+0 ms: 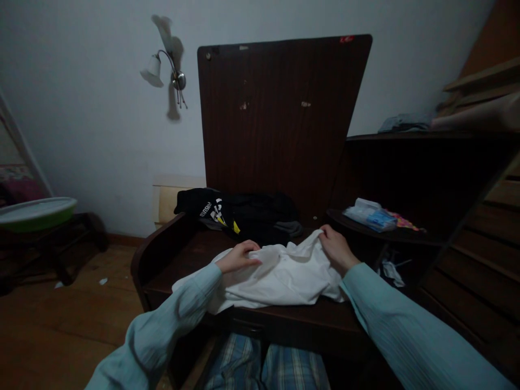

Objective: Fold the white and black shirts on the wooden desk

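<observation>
A crumpled white cloth (280,276) is spread over the front of the dark wooden desk (179,254); its folds hide what kind of item it is. My left hand (239,257) holds the cloth's upper edge at the left, thumb on the near side and fingers behind. At the upper right, my right hand (338,249) pinches a raised corner of the same cloth. Just behind the cloth lies a heap of black clothing (252,211) with white lettering and a yellow patch, touched by neither hand.
A tall dark panel (280,119) stands behind the desk. On the right, a shelf (430,238) bears a blue-and-white plastic packet (371,216). A wall lamp (177,80) hangs at upper left. A green-rimmed basin (38,216) rests on a stool at far left.
</observation>
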Demonstrator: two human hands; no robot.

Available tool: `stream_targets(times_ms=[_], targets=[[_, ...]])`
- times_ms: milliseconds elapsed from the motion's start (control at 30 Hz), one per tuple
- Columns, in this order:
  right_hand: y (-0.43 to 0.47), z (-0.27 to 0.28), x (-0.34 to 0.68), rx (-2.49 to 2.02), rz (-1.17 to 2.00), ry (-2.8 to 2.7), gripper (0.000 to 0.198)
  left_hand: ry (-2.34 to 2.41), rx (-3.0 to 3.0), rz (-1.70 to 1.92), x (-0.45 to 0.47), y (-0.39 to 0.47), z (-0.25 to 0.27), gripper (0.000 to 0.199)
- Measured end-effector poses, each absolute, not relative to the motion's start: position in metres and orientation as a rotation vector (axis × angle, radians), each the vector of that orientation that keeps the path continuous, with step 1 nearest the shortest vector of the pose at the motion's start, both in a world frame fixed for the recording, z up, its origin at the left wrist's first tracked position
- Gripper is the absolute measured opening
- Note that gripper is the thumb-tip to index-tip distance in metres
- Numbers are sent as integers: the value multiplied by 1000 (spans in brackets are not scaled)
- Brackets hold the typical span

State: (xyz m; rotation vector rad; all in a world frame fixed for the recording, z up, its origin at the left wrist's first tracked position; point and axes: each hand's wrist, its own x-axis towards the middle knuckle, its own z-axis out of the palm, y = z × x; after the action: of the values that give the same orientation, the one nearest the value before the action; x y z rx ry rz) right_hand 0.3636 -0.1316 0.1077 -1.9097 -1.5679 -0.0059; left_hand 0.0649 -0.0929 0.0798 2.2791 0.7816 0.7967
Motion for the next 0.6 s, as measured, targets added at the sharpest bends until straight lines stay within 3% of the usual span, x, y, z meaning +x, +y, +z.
stream_targets(times_ms=[167,300,500,600], targets=[[-132,111,315,-1314,594,-1481,15,518,2234,827,88,-115,105,21],[-138,113,282,-1078,942,-1589,17,482,2078,825,121,-116,92,24],[-156,103,287,-1343,524,-1527,19,846,1546,992,150,-100,61,21],[-175,89,301,-1618,660,-1700,34,904,1154,1111,146,-89,68,19]])
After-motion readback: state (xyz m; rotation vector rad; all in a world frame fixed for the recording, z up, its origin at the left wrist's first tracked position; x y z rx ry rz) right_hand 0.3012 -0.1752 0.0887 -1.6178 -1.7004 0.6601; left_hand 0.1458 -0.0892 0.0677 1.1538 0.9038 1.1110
